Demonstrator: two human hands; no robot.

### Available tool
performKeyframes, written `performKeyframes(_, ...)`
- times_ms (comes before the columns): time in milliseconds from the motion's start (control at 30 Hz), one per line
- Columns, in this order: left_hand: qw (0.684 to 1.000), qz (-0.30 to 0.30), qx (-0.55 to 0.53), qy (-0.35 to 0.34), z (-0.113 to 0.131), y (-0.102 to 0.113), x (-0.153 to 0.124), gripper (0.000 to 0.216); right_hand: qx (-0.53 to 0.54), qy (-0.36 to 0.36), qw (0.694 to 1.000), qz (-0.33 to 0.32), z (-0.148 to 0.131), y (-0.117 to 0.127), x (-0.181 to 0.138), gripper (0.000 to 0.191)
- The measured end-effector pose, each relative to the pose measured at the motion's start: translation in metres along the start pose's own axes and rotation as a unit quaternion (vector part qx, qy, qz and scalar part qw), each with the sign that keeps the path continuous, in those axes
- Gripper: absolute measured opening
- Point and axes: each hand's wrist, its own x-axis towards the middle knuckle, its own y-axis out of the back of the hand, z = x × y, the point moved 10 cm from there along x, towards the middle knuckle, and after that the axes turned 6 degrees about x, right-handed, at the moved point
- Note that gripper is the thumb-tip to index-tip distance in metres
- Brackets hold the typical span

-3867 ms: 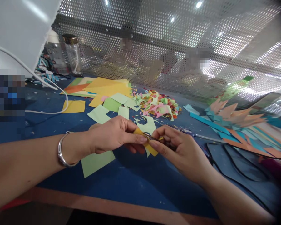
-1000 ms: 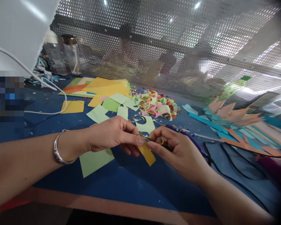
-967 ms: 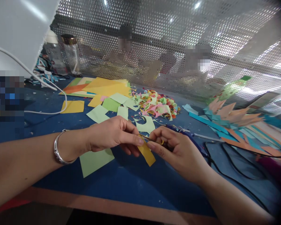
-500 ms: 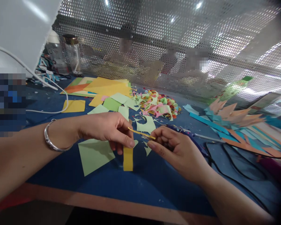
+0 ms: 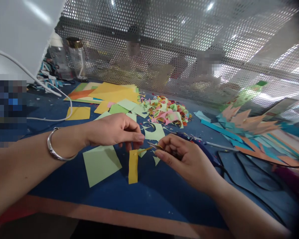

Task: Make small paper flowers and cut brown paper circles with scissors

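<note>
My left hand, with a silver bracelet on the wrist, has thumb and fingertips drawn together. Whatever lies between them, if anything, is hidden. Just below those fingertips is a yellow paper strip, bent so that one part points down and a thin edge runs toward my right hand. That hand is closed round a slim pointed metal tool; its rear part is covered by my fingers. The tool's tip is by the strip's thin end. A pale green paper sheet lies flat under my left wrist.
Yellow sheets and a colourful heap of scraps lie behind my hands. Right of me are spiky peach and blue papers and a black cable. Bottles stand back left before a perforated metal panel.
My left fingertips have risen off the yellow strip, which now sits slightly lower and left. More of the metal tip shows at my right hand, which has barely moved.
</note>
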Motion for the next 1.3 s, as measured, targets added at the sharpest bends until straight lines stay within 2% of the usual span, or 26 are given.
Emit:
performKeyframes(133, 1.000, -0.002, -0.021, -0.024, 0.003, -0.006, 0.001, 0.023, -0.008, 0.001, 1.000, 0.003, 0.000, -0.001, 0.001, 0.022)
performKeyframes(367, 0.987, 0.011, -0.156, -0.034, 0.000, -0.020, 0.007, 0.049, -0.002, -0.003, 1.000, 0.005, 0.001, -0.002, 0.001, 0.024)
performKeyframes(500, 0.978, 0.029, -0.202, -0.043, -0.001, -0.023, 0.010, 0.049, -0.007, -0.001, 1.000, 0.007, 0.001, -0.002, 0.002, 0.024)
performKeyframes(667, 0.972, 0.056, -0.221, -0.052, -0.001, -0.020, 0.010, 0.044, 0.007, 0.001, 1.000, 0.011, 0.001, -0.002, 0.002, 0.025)
performKeyframes(767, 0.968, 0.104, -0.224, -0.040, -0.004, -0.009, 0.008, 0.041, -0.001, 0.005, 0.999, 0.043, 0.002, 0.007, 0.003, 0.028)
performKeyframes(867, 0.955, 0.164, -0.246, -0.023, -0.009, 0.004, 0.005, 0.037, -0.065, -0.007, 0.995, 0.072, 0.008, 0.015, 0.003, 0.028)
performKeyframes(933, 0.945, 0.191, -0.265, -0.013, -0.012, 0.010, 0.003, 0.036, -0.140, -0.030, 0.988, 0.064, 0.014, 0.015, 0.004, 0.028)
performKeyframes(1133, 0.930, 0.216, -0.298, -0.008, -0.013, 0.011, 0.001, 0.037, -0.343, -0.101, 0.933, 0.030, 0.028, 0.012, 0.002, 0.024)
performKeyframes(1200, 0.926, 0.219, -0.308, -0.007, -0.013, 0.008, 0.000, 0.037, -0.392, -0.092, 0.915, 0.027, 0.025, 0.009, -0.001, 0.023)
performKeyframes(1300, 0.918, 0.223, -0.328, -0.005, -0.013, 0.004, -0.002, 0.039, -0.456, -0.027, 0.888, 0.058, 0.007, 0.006, -0.005, 0.026)
